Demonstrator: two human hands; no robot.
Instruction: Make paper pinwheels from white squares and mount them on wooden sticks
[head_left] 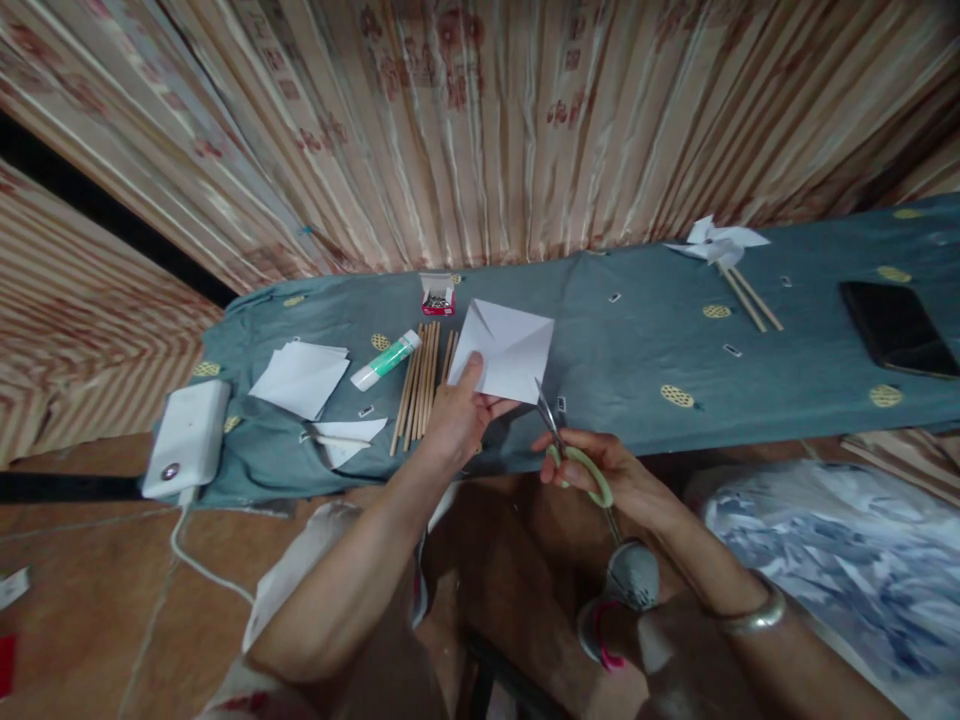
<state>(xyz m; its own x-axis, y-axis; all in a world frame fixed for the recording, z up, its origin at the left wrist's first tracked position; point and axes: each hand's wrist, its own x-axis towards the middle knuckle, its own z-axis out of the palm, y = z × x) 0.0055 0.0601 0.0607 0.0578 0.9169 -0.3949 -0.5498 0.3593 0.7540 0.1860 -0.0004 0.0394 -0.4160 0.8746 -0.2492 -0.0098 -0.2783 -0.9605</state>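
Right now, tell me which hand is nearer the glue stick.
Left: the left hand holds paper just right of the glue stick, across the sticks; the right hand, gripping scissors, is farther right.

From here I see the left hand (457,415) pinching, thumb (472,370) uppermost, and the right hand (604,465) curled; left forearm (360,565) and right forearm (697,550) both slant inward.

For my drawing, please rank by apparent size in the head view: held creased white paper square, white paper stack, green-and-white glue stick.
1. Creased paper square
2. White paper stack
3. Glue stick
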